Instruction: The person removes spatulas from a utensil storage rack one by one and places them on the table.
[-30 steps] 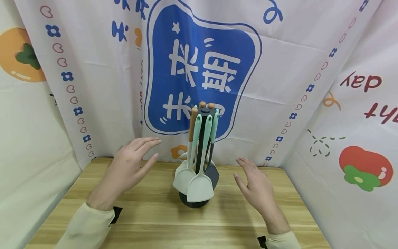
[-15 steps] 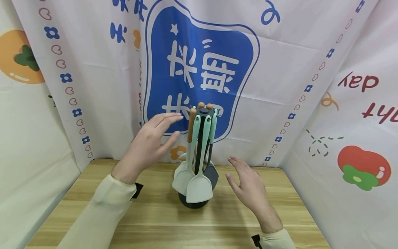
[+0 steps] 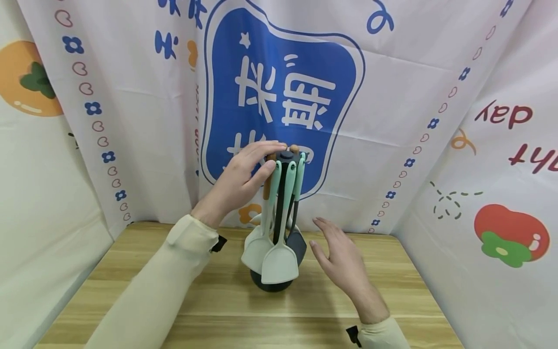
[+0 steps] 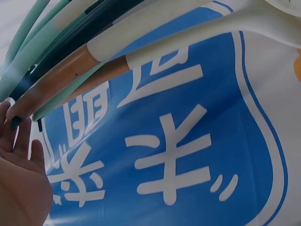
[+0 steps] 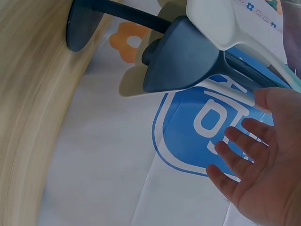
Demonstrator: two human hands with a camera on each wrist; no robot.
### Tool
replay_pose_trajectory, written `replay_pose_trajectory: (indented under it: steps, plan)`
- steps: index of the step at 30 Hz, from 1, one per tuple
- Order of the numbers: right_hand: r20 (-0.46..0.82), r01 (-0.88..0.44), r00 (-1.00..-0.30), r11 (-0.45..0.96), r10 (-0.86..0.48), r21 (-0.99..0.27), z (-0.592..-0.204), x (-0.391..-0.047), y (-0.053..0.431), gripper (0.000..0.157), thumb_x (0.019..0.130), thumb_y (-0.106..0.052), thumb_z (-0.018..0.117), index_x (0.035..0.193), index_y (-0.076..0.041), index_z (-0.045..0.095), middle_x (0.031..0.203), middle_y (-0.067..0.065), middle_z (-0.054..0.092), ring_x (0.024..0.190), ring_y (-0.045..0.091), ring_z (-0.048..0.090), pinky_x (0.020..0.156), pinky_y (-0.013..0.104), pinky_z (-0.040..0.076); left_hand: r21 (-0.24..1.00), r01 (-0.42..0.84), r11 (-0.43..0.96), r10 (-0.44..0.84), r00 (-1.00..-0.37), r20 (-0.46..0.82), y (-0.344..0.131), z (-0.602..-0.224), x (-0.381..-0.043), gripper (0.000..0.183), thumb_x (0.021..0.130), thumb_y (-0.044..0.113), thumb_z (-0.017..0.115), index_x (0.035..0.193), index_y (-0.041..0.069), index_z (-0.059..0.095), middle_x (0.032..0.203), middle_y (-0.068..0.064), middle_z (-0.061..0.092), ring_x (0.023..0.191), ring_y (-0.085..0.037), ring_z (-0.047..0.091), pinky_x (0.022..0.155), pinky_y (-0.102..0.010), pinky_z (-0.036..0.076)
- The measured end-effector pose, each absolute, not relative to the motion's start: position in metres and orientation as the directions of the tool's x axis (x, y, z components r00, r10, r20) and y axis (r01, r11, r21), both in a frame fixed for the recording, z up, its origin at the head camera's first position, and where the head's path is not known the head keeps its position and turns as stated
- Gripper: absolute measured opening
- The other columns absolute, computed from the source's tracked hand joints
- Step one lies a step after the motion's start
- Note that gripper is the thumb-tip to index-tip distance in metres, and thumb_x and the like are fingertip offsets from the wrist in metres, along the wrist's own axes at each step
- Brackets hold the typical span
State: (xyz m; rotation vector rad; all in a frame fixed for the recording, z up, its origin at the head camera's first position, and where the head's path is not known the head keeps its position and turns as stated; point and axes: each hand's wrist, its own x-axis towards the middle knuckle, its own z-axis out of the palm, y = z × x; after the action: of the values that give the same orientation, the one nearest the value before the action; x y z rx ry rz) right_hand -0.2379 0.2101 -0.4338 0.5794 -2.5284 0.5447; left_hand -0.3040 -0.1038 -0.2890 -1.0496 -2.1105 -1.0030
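A black utensil stand stands upright on the wooden table, hung all round with kitchen tools. White turners with mint handles face me, and a dark grey utensil head hangs on the right. My left hand is at the top left of the stand, fingers extended by the wooden handle. Whether the fingertips touch that handle is hard to tell. Apart from the tools on the right, my right hand hovers with loosely spread fingers and holds nothing, as its palm shows.
A printed white cloth with a large blue sign hangs right behind the stand. Pale cloth walls close in both sides of the wooden table.
My left hand has risen and moved right, from beside the stand to the handle tops. The right hand has shifted slightly left towards the stand. The utensils stay in place.
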Motion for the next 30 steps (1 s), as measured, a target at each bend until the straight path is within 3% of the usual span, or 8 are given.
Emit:
replay_pose_trajectory:
  steps: [4, 10, 15, 19, 21, 26, 30]
  plan:
    - [0.533, -0.492, -0.803, 0.801, -0.266, -0.341, -0.433, -0.239, 0.203, 0.06, 0.116, -0.029, 0.072, 0.172, -0.012, 0.057, 0.174, 0.014, 0.064, 0.16, 0.041, 0.064, 0.13, 0.064, 0.057, 0.386, 0.841, 0.38, 0.389, -0.523, 0.758, -0.099, -0.29, -0.312, 0.046, 0.123, 0.028, 0.048, 0.161, 0.016, 0.071, 0.172, -0.008, 0.067, 0.169, -0.039, 0.055, 0.148, -0.062, 0.035]
    - [0.546, -0.498, -0.816, 0.709, -0.188, -0.5, -0.431, -0.242, 0.189, 0.055, 0.116, -0.021, 0.073, 0.168, -0.007, 0.06, 0.17, 0.017, 0.067, 0.158, 0.041, 0.066, 0.129, 0.062, 0.059, 0.373, 0.857, 0.356, 0.323, -0.487, 0.811, -0.09, -0.297, -0.319, 0.043, 0.122, 0.025, 0.046, 0.146, 0.013, 0.08, 0.157, -0.008, 0.078, 0.16, -0.036, 0.065, 0.151, -0.048, 0.032]
    - [0.552, -0.505, -0.829, 0.534, -0.083, -0.678, -0.425, -0.247, 0.174, 0.048, 0.113, -0.009, 0.075, 0.16, -0.002, 0.064, 0.161, 0.018, 0.072, 0.152, 0.04, 0.07, 0.126, 0.056, 0.062, 0.385, 0.865, 0.322, 0.235, -0.466, 0.853, -0.08, -0.304, -0.323, 0.043, 0.12, 0.024, 0.046, 0.138, 0.011, 0.083, 0.149, -0.01, 0.082, 0.155, -0.034, 0.07, 0.145, -0.049, 0.042]
    - [0.501, -0.479, -0.865, 0.324, -0.02, -0.816, -0.422, -0.251, 0.162, 0.046, 0.112, -0.003, 0.074, 0.157, 0.002, 0.063, 0.158, 0.022, 0.071, 0.151, 0.041, 0.07, 0.127, 0.053, 0.062, 0.378, 0.87, 0.317, 0.178, -0.446, 0.877, -0.074, -0.307, -0.324, 0.044, 0.119, 0.024, 0.046, 0.132, 0.009, 0.084, 0.143, -0.011, 0.084, 0.149, -0.032, 0.073, 0.147, -0.047, 0.039]
    - [0.463, -0.452, -0.886, 0.224, -0.002, -0.864, -0.421, -0.252, 0.155, 0.046, 0.112, -0.002, 0.074, 0.156, 0.004, 0.061, 0.158, 0.023, 0.068, 0.151, 0.041, 0.068, 0.129, 0.049, 0.061, 0.379, 0.868, 0.322, 0.16, -0.445, 0.881, -0.072, -0.307, -0.323, 0.044, 0.119, 0.025, 0.045, 0.131, 0.008, 0.085, 0.142, -0.011, 0.084, 0.147, -0.032, 0.074, 0.148, -0.047, 0.038]
    - [0.389, -0.386, -0.92, 0.061, 0.049, -0.921, -0.418, -0.254, 0.139, 0.043, 0.112, -0.004, 0.074, 0.153, 0.001, 0.059, 0.157, 0.022, 0.063, 0.149, 0.033, 0.066, 0.123, 0.026, 0.06, 0.396, 0.857, 0.329, 0.135, -0.458, 0.879, -0.068, -0.308, -0.322, 0.046, 0.119, 0.026, 0.044, 0.131, 0.009, 0.085, 0.142, -0.011, 0.084, 0.146, -0.03, 0.074, 0.141, -0.046, 0.047]
    - [0.349, -0.353, -0.932, -0.028, 0.094, -0.935, -0.417, -0.258, 0.129, 0.042, 0.11, 0.0, 0.074, 0.149, 0.001, 0.059, 0.151, 0.02, 0.064, 0.141, 0.026, 0.066, 0.115, 0.02, 0.059, 0.401, 0.854, 0.332, 0.129, -0.462, 0.877, -0.067, -0.307, -0.322, 0.046, 0.12, 0.025, 0.043, 0.131, 0.008, 0.085, 0.142, -0.011, 0.083, 0.146, -0.029, 0.073, 0.139, -0.045, 0.05]
